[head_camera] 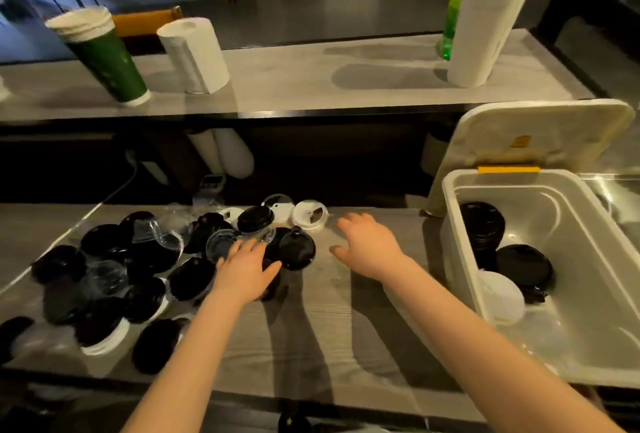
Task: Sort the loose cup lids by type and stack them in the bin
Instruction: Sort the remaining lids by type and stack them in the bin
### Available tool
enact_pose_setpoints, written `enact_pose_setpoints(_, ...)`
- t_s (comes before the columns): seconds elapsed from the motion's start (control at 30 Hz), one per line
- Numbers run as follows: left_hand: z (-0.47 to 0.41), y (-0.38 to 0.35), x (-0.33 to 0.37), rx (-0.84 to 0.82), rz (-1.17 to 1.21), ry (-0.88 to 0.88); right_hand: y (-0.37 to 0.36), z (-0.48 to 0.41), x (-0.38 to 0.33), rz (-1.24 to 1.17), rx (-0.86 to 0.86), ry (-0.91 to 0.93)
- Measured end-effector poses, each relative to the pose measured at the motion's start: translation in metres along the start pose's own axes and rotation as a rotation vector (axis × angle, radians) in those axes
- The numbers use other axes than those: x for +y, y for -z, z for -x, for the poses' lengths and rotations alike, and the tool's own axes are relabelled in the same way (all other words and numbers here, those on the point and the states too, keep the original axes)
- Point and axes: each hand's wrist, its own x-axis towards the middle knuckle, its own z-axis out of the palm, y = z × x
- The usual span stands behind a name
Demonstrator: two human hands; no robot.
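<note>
Several loose lids lie scattered on the grey counter at the left: black lids, clear lids and white lids. My left hand lies with straight fingers over a black lid at the pile's right edge. Just right of the pile, my right hand hovers above bare counter, fingers relaxed and holding nothing. On the right stands the white bin, with a stack of black lids, another black lid and a white lid inside.
The bin's hinged lid stands raised behind it. On the back shelf sit a green cup stack, a paper towel roll, a tall white cup stack and a green bottle. A cable runs behind the pile.
</note>
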Motion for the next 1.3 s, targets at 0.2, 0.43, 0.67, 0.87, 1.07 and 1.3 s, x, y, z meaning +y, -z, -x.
enact_pose_setpoints(0.2, -0.042, -0.002, -0.078, -0.034, 0.003, 0.051, -0.053, -0.053, -0.045, -0.114, -0.203, -0.156)
enact_pose_setpoints(0.43, -0.115, 0.017, -0.102, -0.038, 0.112, -0.096, -0.088, -0.097, -0.062, -0.306, -0.233, -0.431)
enact_pose_setpoints(0.67, -0.168, 0.022, -0.091, -0.176, 0.161, -0.135, -0.117, -0.111, -0.066, -0.252, -0.223, -0.556)
enact_pose_setpoints(0.87, -0.175, 0.005, -0.087, -0.210, 0.117, -0.169, -0.129, -0.095, -0.059, -0.357, -0.061, -0.570)
enact_pose_setpoints(1.07, -0.159, -0.008, -0.081, -0.209, 0.104, -0.243, -0.130, -0.085, -0.059, -1.198, 0.229, -0.808)
enact_pose_setpoints(1.3, -0.142, 0.002, -0.081, -0.015, 0.635, -0.207, -0.097, -0.086, -0.073, -1.637, 0.431, -0.628)
